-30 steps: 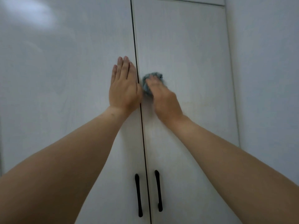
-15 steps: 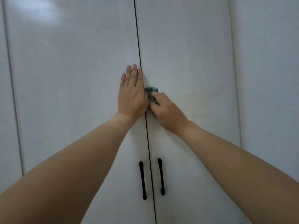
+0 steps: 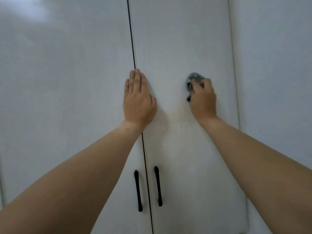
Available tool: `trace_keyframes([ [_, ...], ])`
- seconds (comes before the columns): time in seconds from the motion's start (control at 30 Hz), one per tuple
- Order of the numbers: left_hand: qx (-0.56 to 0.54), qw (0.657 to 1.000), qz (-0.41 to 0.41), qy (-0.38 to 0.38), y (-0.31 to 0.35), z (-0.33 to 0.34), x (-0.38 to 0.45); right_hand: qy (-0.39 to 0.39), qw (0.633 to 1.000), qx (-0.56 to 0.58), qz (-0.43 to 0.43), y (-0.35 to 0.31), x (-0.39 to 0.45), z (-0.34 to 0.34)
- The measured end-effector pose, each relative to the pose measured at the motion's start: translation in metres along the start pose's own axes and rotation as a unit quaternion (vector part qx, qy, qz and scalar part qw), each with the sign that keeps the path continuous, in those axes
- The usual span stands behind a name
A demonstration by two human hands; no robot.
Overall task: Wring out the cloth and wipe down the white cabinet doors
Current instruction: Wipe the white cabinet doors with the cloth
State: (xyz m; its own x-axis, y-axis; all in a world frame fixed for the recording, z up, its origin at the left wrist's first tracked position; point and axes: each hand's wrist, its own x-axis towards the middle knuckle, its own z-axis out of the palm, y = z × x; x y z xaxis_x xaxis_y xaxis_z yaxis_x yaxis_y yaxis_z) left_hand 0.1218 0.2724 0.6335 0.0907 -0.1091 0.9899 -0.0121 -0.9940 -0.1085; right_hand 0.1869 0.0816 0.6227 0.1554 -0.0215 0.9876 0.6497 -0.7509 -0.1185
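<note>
Change: half a second ago the right hand (image 3: pixel 203 98) was tucked against the seam (image 3: pixel 132 48) beside the left hand (image 3: pixel 137 98); now it is out at 3 o'clock of it, well apart, mid-panel on the right door (image 3: pixel 182 39)
Meaning: that reads as a sideways wiping stroke across the right door, so the wringing looks done and the wipe-down is under way
Cloth (image 3: pixel 194 80): a small grey-blue wad pressed to the right door, peeking out at 11 o'clock of the right hand, near mid-height of the door
Cloth axis: bunched, with no clear point; the visible part runs roughly 12 to 6 o'clock along the knuckles, the rest is hidden under the hand
Right fingers: curled round the cloth, gripping it against the panel
Left fingers: straight and close together, pointing to 12 o'clock, palm flat across the seam, seemingly bracing the doors
Left door (image 3: pixel 67 81): no cloth on it at this moment
Handles (image 3: pixel 138 191): two black bars at 6 o'clock of the hands, either side of the seam, untouched
Next, my guess: more strokes across the right door, then the left one
</note>
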Motion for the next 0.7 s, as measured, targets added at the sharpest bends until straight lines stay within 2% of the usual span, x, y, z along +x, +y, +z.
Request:
trace_keyframes([
  [0.07,0.009,1.0,-0.007,0.008,0.003,0.003,0.0,0.055,0.992,0.001,0.114,0.014,0.008,0.0],
  [0.1,0.015,1.0,-0.008,0.011,0.005,0.004,0.0,0.07,0.992,0.004,0.103,0.008,0.002,0.003],
  [0.13,0.021,1.0,-0.01,0.012,0.004,0.005,0.001,0.069,0.994,0.033,0.074,-0.005,-0.008,0.006],
  [0.17,0.025,1.0,-0.013,0.013,0.005,0.007,0.0,0.044,0.996,0.071,-0.017,-0.016,-0.019,0.012],
  [0.2,0.032,0.999,-0.016,0.012,0.006,0.009,-0.001,-0.021,0.991,0.076,-0.105,-0.025,-0.03,0.013],
  [0.23,0.041,0.999,-0.016,0.012,0.006,0.009,-0.002,-0.032,0.979,0.048,-0.194,-0.017,-0.03,0.017],
  [0.27,0.05,0.999,-0.015,0.012,0.008,0.01,-0.002,-0.029,0.975,0.026,-0.22,-0.004,-0.019,0.01],
  [0.3,0.057,0.998,-0.014,0.014,0.008,0.011,-0.002,-0.025,0.979,0.029,-0.201,0.014,-0.003,0.011],
  [0.33,0.061,0.998,-0.014,0.015,0.008,0.012,-0.002,-0.017,0.992,0.05,-0.112,0.024,0.008,0.005],
  [0.37,0.063,0.998,-0.014,0.014,0.008,0.012,-0.003,0.032,0.997,0.075,-0.003,0.034,0.017,0.004],
  [0.4,0.068,0.997,-0.013,0.013,0.009,0.012,-0.003,0.084,0.987,0.094,0.104,0.038,0.021,0.004],
  [0.43,0.076,0.997,-0.014,0.014,0.01,0.012,-0.002,0.125,0.973,0.117,0.157,0.033,0.021,0.01],
  [0.47,0.081,0.997,-0.015,0.013,0.01,0.012,-0.002,0.117,0.967,0.131,0.184,0.014,0.016,0.011],
  [0.5,0.083,0.996,-0.015,0.009,0.01,0.012,-0.001,0.118,0.979,0.109,0.122,0.001,0.007,0.021],
  [0.53,0.083,0.996,-0.015,0.006,0.01,0.012,-0.001,0.085,0.992,0.088,0.011,-0.013,-0.004,0.027],
  [0.57,0.084,0.996,-0.017,0.005,0.01,0.012,-0.002,0.061,0.993,0.047,-0.095,-0.018,-0.013,0.032],
  [0.6,0.088,0.996,-0.019,0.006,0.01,0.012,-0.002,0.035,0.989,0.027,-0.144,-0.011,-0.011,0.029],
  [0.63,0.092,0.996,-0.018,0.007,0.011,0.011,-0.002,0.021,0.99,0.04,-0.137,0.007,-0.001,0.023],
  [0.7,0.097,0.995,-0.02,0.007,0.012,0.011,-0.001,0.08,0.995,0.054,0.011,0.048,0.019,0.002],
])
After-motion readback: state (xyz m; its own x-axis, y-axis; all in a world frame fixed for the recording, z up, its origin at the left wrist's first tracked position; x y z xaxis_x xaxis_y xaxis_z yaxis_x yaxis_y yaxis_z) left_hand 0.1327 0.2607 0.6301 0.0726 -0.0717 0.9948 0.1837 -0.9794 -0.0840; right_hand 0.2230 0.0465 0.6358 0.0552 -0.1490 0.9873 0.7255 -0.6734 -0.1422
